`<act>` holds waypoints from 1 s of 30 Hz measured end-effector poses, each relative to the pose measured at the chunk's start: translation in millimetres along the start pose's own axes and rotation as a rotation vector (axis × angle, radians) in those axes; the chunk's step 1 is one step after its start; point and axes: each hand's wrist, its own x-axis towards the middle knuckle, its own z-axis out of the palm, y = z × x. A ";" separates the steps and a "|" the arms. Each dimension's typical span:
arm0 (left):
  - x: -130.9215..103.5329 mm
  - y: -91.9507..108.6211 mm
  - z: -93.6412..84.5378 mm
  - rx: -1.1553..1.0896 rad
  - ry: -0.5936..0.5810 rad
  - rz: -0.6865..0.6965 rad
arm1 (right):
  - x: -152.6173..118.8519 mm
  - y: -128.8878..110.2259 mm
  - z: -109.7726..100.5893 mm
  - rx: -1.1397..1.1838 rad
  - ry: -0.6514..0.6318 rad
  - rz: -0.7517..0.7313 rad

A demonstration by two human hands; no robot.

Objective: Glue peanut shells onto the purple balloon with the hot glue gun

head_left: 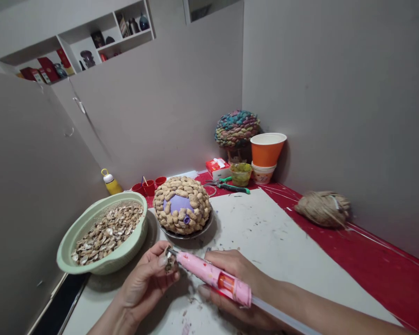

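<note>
My left hand (148, 274) pinches a peanut shell (169, 258) between thumb and fingers. A pink hot glue gun (209, 274) is gripped in my right hand (235, 274), its nozzle at the shell and a long clear glue stick (279, 316) trailing from its back end. Just beyond my hands, a purple balloon (178, 203) covered with peanut shells (199, 200) rests on a metal dish (186, 236). A bare purple patch and the balloon's knot show among the shells. To the left, a pale green colander (68, 258) holds many loose shells.
Red cups (149, 187) and a yellow bottle (112, 183) stand at the back left. Farther right are green-handled pliers (233, 188), a yellowish bowl (241, 175), an orange paper bucket (268, 151) and a colourful domed craft (236, 129). A twine bundle (323, 208) lies by the right wall.
</note>
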 end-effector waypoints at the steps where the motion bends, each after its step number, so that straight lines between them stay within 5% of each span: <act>1: 0.1 -0.3 -0.4 0.010 -0.001 0.002 | 0.2 0.2 0.0 0.007 -0.001 0.003; 11: 1.7 -2.6 -2.1 0.042 -0.045 0.022 | -1.7 -2.2 -1.5 -0.013 0.008 0.013; 30: 6.4 2.1 -1.1 0.088 0.132 0.087 | -3.5 4.4 0.2 -0.004 0.080 -0.033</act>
